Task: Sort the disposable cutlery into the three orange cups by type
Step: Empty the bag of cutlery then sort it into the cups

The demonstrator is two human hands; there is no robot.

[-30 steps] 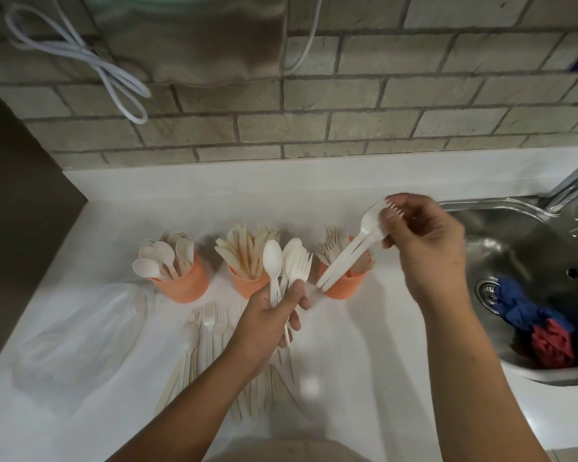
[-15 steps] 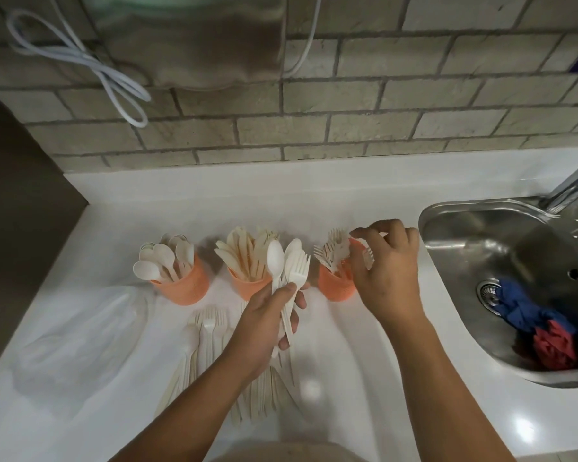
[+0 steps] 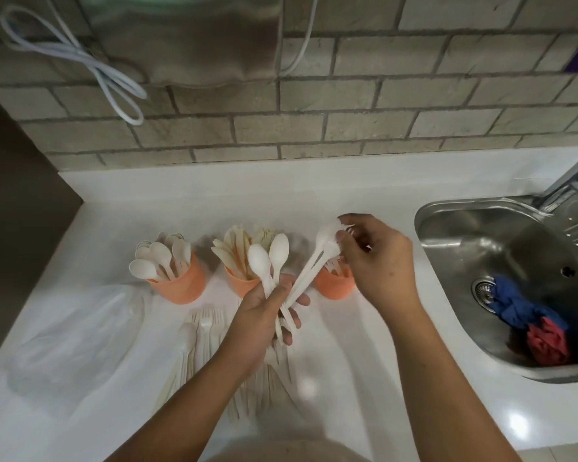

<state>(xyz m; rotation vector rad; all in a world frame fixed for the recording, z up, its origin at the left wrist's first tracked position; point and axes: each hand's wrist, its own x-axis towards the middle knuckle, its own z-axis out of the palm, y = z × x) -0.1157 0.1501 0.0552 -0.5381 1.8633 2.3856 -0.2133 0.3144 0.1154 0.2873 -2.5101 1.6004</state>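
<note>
The worktop (image 3: 281, 198) is seen as white, smooth and glossy — light spots are mirrored in it. The sink (image 3: 447, 225) and tap (image 3: 571, 178) are made of bright, shiny metal. The cups (image 3: 181, 286) are shown in matt orange plastic, the cutlery (image 3: 259, 258) in a pale, dull cream material. The wall (image 3: 381, 105) is faced with rough, matt brick. A clear, crinkled plastic bag (image 3: 74, 338) and soft cloths (image 3: 514, 305) — blue and red — are seen too.

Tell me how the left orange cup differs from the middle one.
The left cup holds spoons, rounded bowls up; the middle cup holds flat knives, blades up. The left cup shows fully; the middle cup is partly hidden behind the left hand and the gripped spoons. Both are orange and upright on the white counter.
</note>
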